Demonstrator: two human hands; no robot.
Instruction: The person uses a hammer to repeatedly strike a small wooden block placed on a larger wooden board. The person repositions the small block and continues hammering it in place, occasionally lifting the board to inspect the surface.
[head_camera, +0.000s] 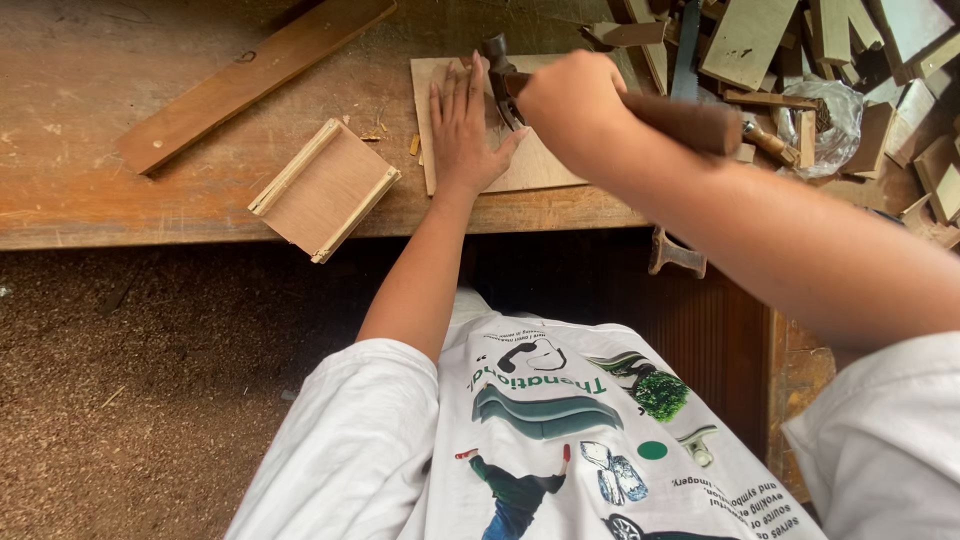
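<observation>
My left hand (465, 128) lies flat with fingers spread on a thin light plywood panel (545, 165) near the front edge of a worn wooden workbench (120, 210). My right hand (570, 95) grips a hammer whose dark metal head (500, 75) sits just beside my left fingers over the panel; its brown wooden handle (690, 122) sticks out to the right behind my fist.
A small wooden tray-like panel with raised side strips (325, 188) overhangs the bench edge at the left. A long brown plank (250, 75) lies diagonally behind it. Several wood offcuts (850, 50) and a clear plastic bag (835, 115) crowd the right. Sawdust floor (130, 390) below.
</observation>
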